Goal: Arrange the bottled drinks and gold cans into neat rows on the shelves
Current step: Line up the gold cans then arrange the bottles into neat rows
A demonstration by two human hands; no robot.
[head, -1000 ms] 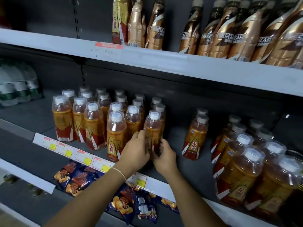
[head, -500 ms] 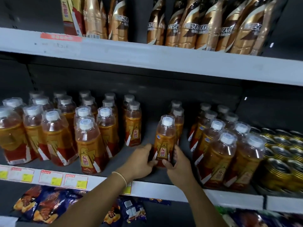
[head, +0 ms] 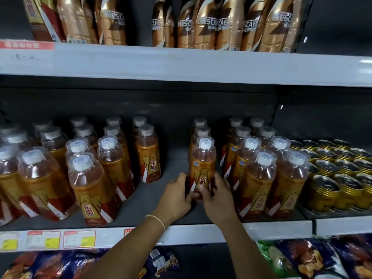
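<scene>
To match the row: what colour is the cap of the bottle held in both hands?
White; the cap shows best in the head view.

Amber white-capped bottle (head: 202, 164) upright, fronting a short mid-shelf row, left hand (head: 177, 198) and right hand (head: 216, 200) gripping its base. Other bottles (head: 259, 178) rowed either side; gold cans (head: 338, 174) packed far right.

Both forearms angle up and inward, wrists roughly straight. Left hand (head: 177, 195) and right hand (head: 218, 200) sit side by side, fingers (head: 180, 179) curled round the lower part of one bottle (head: 202, 166) — thumbs on its front face.
</scene>
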